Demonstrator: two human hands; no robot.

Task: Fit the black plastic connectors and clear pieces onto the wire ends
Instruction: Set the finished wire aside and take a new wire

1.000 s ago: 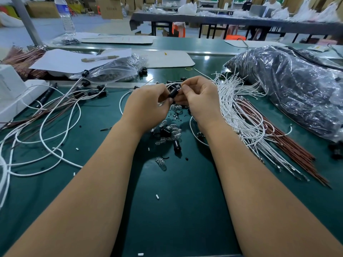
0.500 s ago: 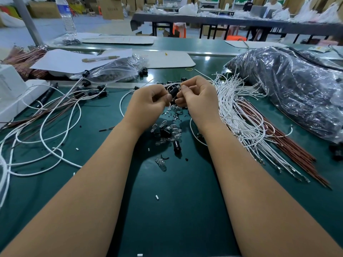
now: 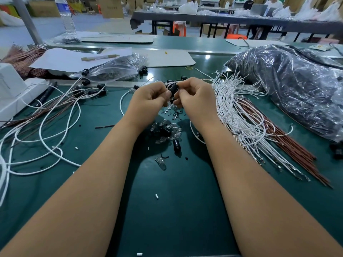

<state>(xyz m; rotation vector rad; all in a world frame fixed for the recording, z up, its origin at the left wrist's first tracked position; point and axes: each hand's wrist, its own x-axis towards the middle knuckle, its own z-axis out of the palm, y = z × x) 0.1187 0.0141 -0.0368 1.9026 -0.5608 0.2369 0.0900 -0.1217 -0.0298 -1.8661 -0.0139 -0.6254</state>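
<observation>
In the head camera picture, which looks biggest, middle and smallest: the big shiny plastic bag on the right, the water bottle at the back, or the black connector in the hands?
1. Big shiny plastic bag, easily the largest.
2. Water bottle, though it stands far back, so it looks smaller than it is.
3. Black connector, pinched between the left hand and right hand.

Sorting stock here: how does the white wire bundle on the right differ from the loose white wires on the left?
The white wire bundle lies packed in rough parallel beside reddish-brown wires; the loose white wires sprawl in wide loops. Several left ones already carry black plastic connectors; the bundle's near ends show bare metal terminals. Both rest on the green mat.
</observation>
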